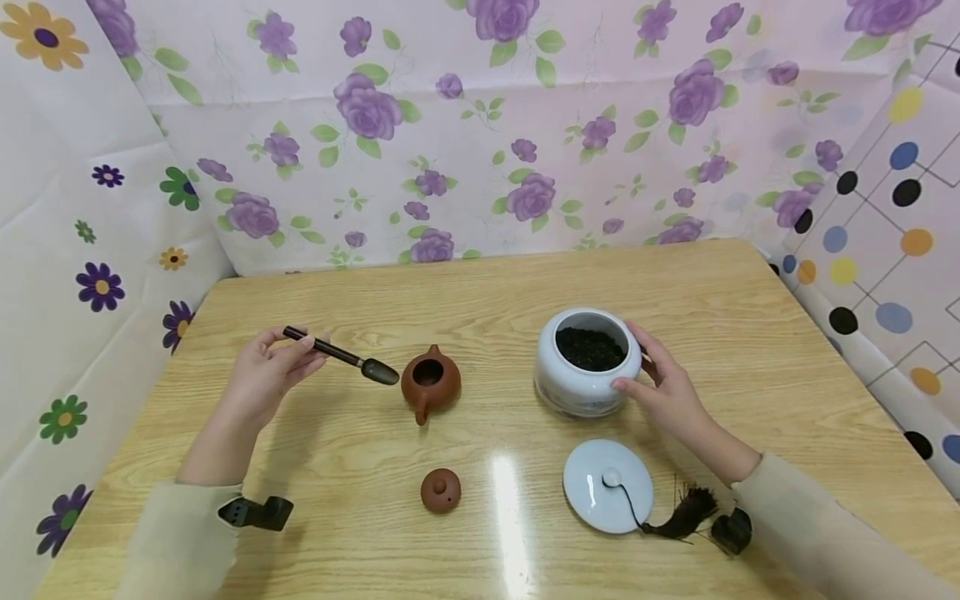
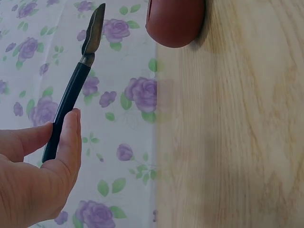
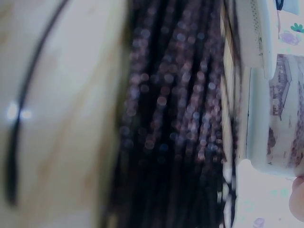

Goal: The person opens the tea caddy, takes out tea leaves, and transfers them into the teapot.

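Taking the teapot (image 1: 442, 392) as landmark, the work looks like spooning dark leaves (image 1: 588, 348) into it, with the scoop (image 1: 339, 353) at the pouring end of a trip. The left hand (image 1: 273, 371) has its grip pinched on the scoop's handle, left of the teapot; the scoop's bowl hangs just beside the teapot's uncovered mouth (whether it carries any leaf, I cannot tell). The right hand (image 1: 670, 396) has its grip clamped round the side of the white jar (image 1: 577, 398), which stands on the desk (image 1: 337, 517) well to the teapot's right. The teapot lid (image 1: 440, 492) lies nearer the person than the teapot, the jar lid (image 1: 600, 500) nearer and to its right. If the bowl is loaded, the next move likely calls for tipping it over the teapot's mouth; if bare, for going back to the jar.
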A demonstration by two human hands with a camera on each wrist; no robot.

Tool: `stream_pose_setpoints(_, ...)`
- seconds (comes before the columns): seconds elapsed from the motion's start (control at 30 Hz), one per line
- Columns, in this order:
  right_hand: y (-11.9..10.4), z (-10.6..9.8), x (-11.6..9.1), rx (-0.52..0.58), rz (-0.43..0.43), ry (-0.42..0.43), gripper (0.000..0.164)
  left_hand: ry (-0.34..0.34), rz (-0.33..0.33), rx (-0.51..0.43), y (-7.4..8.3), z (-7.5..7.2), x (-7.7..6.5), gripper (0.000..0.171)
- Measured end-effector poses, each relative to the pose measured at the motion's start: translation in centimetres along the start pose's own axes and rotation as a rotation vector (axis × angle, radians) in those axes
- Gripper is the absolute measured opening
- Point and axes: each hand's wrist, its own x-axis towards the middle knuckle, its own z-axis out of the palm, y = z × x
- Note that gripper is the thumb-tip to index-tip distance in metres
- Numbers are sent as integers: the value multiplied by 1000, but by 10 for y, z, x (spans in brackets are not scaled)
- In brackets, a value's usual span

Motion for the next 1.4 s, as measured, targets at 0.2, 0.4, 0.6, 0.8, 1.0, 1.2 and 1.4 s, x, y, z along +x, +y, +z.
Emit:
stream_pose_setpoints(0.2, 1, 1, 1, 1, 0, -7, 77, -10, -79, 13, -6, -9, -1, 23)
stream_pose_setpoints(0.4, 3, 2, 1, 5, -4, -4, 77, -26, -134, 90, -14, -13, 1, 30)
stream_pose_setpoints(0.6, 1, 1, 1, 11, 5, -5, 77, -31, -176, 225, -23, -14, 5, 48)
stream_pose_setpoints(0.8, 0, 0, 1, 28, 14, -7, 77, -65, -172, 323, -32, -14, 12, 52)
stream_pose_setpoints(1.0, 1, 0, 2, 32, 4, -6, 77, -73, -178, 351, -35, -15, 15, 53)
stream_pose_setpoints(1.2, 1, -1, 1, 35, 8, -4, 76, -97, -181, 408, -38, -14, 15, 53)
stream_pose_setpoints(1.4, 0, -1, 0, 33, 12, -4, 76, -116, -196, 424, -41, -13, 16, 54)
